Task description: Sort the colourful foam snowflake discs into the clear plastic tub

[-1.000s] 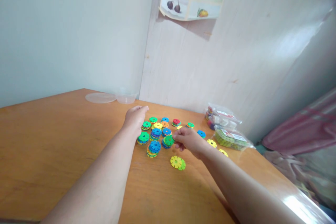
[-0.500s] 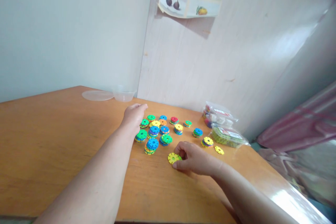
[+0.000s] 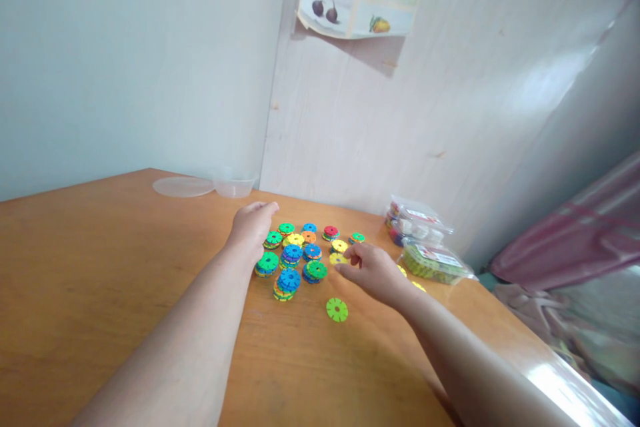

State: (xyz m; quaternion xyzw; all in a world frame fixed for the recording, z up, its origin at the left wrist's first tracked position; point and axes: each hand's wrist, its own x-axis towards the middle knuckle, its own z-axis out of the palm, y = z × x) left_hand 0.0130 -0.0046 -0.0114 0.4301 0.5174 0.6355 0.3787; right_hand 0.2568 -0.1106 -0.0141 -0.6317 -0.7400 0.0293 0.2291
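Observation:
My right hand (image 3: 373, 272) pinches a yellow notched plastic disc (image 3: 337, 259) between thumb and fingers. It holds the disc just in front of a stack topped with yellow (image 3: 339, 247). A light green disc (image 3: 337, 309) lies flat on the table nearer to me. My left hand (image 3: 254, 223) rests at the left side of the disc stacks, fingers stretched to the right; some are hidden behind the hand. Close to it are stacks topped with green (image 3: 267, 261) and blue (image 3: 291, 254). A taller stack with a blue top (image 3: 289, 279) leans in front.
Clear plastic boxes (image 3: 420, 217) stand at the right back, and another box with green pieces (image 3: 435, 262) sits before them. A clear tub (image 3: 234, 187) and a round lid (image 3: 183, 187) are at the back left. More yellow discs (image 3: 419, 286) lie partly behind my right wrist.
My right hand has lifted the yellow disc off the light green one and carried it away from me toward the yellow-topped stack. My left hand has stayed nearly in place.

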